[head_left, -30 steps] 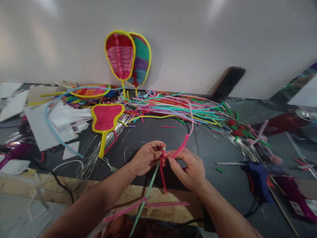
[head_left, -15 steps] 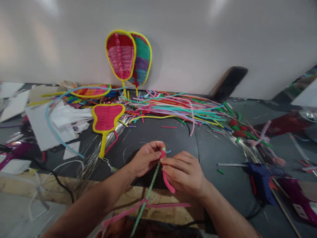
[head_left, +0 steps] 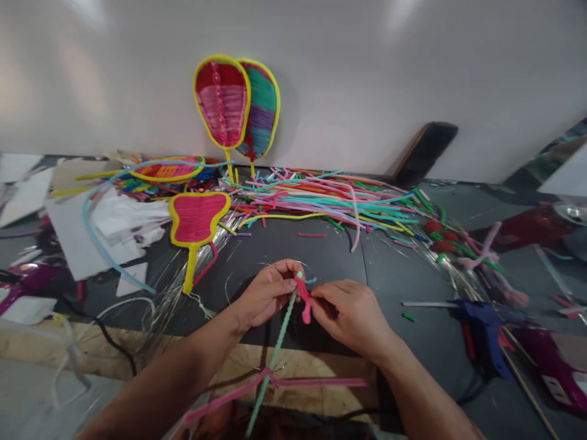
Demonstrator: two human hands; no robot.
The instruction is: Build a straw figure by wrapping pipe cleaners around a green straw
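Observation:
My left hand (head_left: 268, 293) pinches the top of a green pipe-cleaner stem (head_left: 275, 351) that runs down toward me. A pink cross-piece (head_left: 316, 382) is tied across the stem lower down. My right hand (head_left: 351, 315) pinches a short red-pink pipe cleaner (head_left: 304, 300) that is wound around the stem's top, its loose end hanging just below my fingers. Both hands meet above the front edge of the dark table (head_left: 284, 250).
A heap of coloured pipe cleaners (head_left: 330, 198) lies behind my hands. Two woven fans (head_left: 236, 107) lean on the wall, and a pink fan (head_left: 196, 220) lies flat at the left. A blue glue gun (head_left: 479, 321) rests at the right. White paper sheets (head_left: 92, 232) lie at the left.
The long red-pink pipe cleaner that arched up to the right has been wound down around the stem's top. Only a short end shows now. My right hand moved closer to my left.

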